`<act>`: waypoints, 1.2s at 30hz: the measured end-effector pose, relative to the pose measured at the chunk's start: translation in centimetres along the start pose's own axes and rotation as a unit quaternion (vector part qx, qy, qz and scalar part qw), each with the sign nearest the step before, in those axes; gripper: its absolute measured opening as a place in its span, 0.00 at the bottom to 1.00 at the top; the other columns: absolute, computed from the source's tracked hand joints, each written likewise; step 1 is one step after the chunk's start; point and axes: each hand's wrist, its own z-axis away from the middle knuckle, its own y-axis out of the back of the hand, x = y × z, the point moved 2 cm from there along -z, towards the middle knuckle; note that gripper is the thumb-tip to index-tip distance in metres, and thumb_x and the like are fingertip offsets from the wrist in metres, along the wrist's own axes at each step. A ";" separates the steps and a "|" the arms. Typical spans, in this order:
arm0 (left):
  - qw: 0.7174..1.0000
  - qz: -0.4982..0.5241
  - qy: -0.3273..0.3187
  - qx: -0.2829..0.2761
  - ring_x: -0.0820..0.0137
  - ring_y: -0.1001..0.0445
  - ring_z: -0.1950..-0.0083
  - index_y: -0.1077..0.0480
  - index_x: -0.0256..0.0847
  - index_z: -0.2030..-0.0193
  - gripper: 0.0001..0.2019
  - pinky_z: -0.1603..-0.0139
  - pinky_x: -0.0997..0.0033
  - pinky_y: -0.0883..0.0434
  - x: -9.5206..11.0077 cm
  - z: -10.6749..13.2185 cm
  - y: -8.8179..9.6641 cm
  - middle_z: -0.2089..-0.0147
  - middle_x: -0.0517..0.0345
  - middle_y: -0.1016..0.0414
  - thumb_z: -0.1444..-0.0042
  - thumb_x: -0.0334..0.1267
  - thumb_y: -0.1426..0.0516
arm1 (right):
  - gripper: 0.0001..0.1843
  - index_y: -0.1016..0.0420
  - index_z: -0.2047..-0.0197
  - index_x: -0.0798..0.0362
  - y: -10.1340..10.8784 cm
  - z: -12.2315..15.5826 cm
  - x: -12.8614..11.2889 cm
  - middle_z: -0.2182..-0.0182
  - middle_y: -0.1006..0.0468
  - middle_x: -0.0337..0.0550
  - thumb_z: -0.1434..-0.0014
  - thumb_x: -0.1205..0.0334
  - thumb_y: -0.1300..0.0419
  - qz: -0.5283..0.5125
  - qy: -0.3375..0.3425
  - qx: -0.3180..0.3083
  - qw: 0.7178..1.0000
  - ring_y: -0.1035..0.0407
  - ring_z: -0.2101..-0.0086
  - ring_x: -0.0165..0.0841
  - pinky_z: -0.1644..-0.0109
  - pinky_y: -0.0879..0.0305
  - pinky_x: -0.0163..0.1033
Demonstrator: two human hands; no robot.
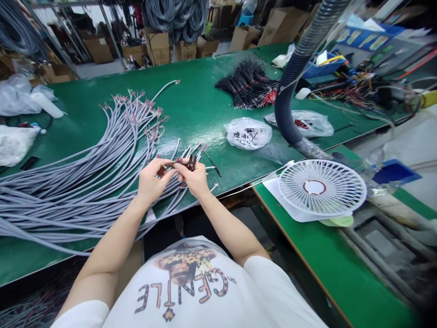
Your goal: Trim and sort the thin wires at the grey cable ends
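Grey round-sheathed cables sprawl across the left side of my long glossy green tabletop, frayed at the ends in front of me. Black thin-wire bundles lie well beyond, toward the far edge. My left hand and right hand come together over the nearer cable ends; whether the fingertips touch, I can't tell. My right fingers grip a small dark pointed hand tool, and my left thumb and forefinger pinch thin coloured wire ends. I'd judge a short pinch steadies them best, tool points angled clear of skin.
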 end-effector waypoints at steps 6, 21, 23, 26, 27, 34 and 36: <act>0.998 0.003 0.055 0.017 0.75 0.28 0.72 0.26 0.38 0.67 0.07 0.68 0.75 0.30 -0.8 0.0 -0.1 0.70 0.59 0.25 0.47 0.39 0.39 | 0.13 0.27 0.73 0.56 0.0 0.0 0.2 0.89 0.33 0.31 0.54 0.54 0.33 -0.032 -0.031 0.003 0.999 0.43 0.88 0.22 0.82 0.49 0.29; 0.952 0.234 0.196 0.019 0.78 0.38 0.77 0.30 0.38 0.72 0.07 0.75 0.76 0.38 -1.9 0.3 -0.4 0.75 0.63 0.35 0.51 0.38 0.38 | 0.15 0.28 0.68 0.56 -0.7 0.1 0.2 0.87 0.33 0.30 0.53 0.53 0.33 -0.050 -0.047 -0.038 0.997 0.43 0.87 0.21 0.83 0.51 0.28; 0.949 0.238 0.206 0.021 0.78 0.39 0.77 0.32 0.38 0.72 0.07 0.75 0.76 0.39 -1.9 0.3 -0.5 0.77 0.65 0.36 0.51 0.38 0.39 | 0.15 0.27 0.68 0.55 -0.8 0.1 0.2 0.86 0.32 0.30 0.54 0.54 0.33 -0.041 -0.037 -0.048 0.997 0.41 0.86 0.21 0.82 0.48 0.28; 0.948 0.236 0.210 0.034 0.79 0.40 0.77 0.33 0.38 0.72 0.08 0.75 0.77 0.40 -1.8 0.2 -0.6 0.76 0.65 0.37 0.52 0.38 0.39 | 0.15 0.27 0.67 0.56 -0.8 0.1 0.2 0.85 0.32 0.30 0.53 0.54 0.33 -0.032 -0.030 -0.048 0.998 0.40 0.85 0.22 0.80 0.45 0.29; 0.948 0.237 0.209 0.040 0.79 0.40 0.77 0.34 0.38 0.72 0.08 0.75 0.77 0.40 -1.8 0.2 -0.6 0.75 0.65 0.37 0.52 0.39 0.39 | 0.15 0.27 0.67 0.56 -0.8 0.0 0.2 0.85 0.32 0.31 0.53 0.54 0.33 -0.032 -0.029 -0.047 0.998 0.40 0.85 0.22 0.80 0.45 0.29; 0.950 0.229 0.207 0.051 0.78 0.38 0.76 0.34 0.39 0.72 0.09 0.74 0.77 0.38 -1.8 0.3 -0.4 0.75 0.64 0.36 0.52 0.40 0.39 | 0.14 0.27 0.68 0.56 -0.8 -0.2 0.1 0.88 0.32 0.31 0.52 0.54 0.34 -0.006 -0.020 -0.046 0.999 0.39 0.86 0.23 0.80 0.44 0.30; 0.952 0.228 0.196 0.051 0.79 0.38 0.76 0.33 0.38 0.73 0.08 0.74 0.77 0.37 -1.7 0.3 -0.4 0.74 0.63 0.35 0.52 0.39 0.39 | 0.14 0.27 0.69 0.56 -0.8 -0.2 0.0 0.88 0.32 0.31 0.52 0.54 0.34 0.003 -0.009 -0.045 0.999 0.39 0.86 0.23 0.80 0.44 0.30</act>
